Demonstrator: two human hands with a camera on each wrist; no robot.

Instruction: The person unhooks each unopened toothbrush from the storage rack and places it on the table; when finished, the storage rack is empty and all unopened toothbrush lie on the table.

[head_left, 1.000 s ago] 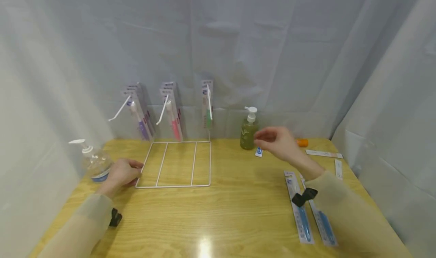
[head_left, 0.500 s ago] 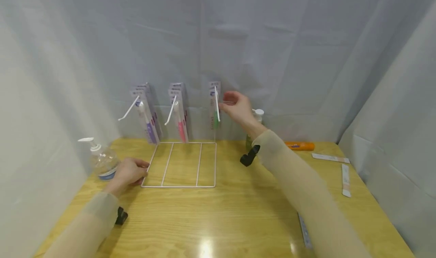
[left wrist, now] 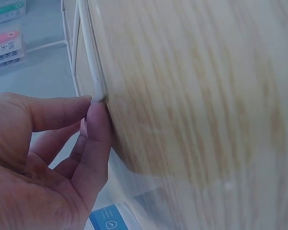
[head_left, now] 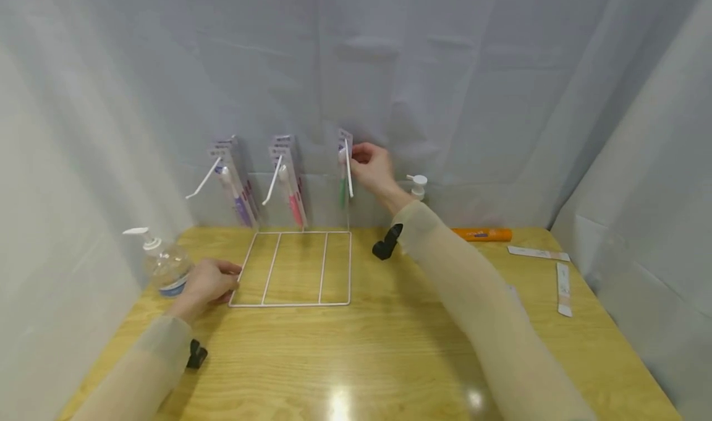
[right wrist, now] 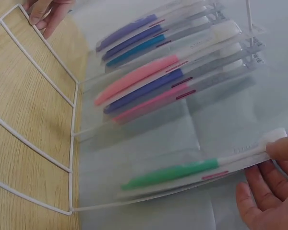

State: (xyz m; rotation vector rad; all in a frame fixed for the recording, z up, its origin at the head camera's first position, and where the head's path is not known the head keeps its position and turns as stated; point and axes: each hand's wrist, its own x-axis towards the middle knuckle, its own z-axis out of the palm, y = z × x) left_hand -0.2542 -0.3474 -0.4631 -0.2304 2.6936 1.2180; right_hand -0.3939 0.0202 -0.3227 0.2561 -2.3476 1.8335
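My left hand (head_left: pixel 211 282) pinches the left side wire of a white wire display rack (head_left: pixel 289 305) between thumb and fingers. In the left wrist view, those fingertips (left wrist: pixel 98 108) meet at a wire bend. On the rack's right hook hangs a packaged green toothbrush (head_left: pixel 342 189), turned partly sideways. My right hand (head_left: pixel 374 170) holds the right edge of this pack near the brush head, thumb in front and fingers behind, as the right wrist view shows. Packaged purple toothbrushes (head_left: pixel 240 209) hang on the left hook, pink-fronted ones (head_left: pixel 293 208) on the middle hook.
A clear pump bottle (head_left: pixel 167 269) stands beside my left hand. Behind my right forearm, a second bottle shows only its white pump (head_left: pixel 418 185). An orange tube (head_left: pixel 483 234) and two slim white packets (head_left: pixel 538 253) lie at the right. A grey curtain (head_left: pixel 456 99) backs the table.
My right hand has moved left from beside the green pump bottle to the right hook and taken hold of the toothbrush pack, which has turned sideways. My left hand stays on the rack.
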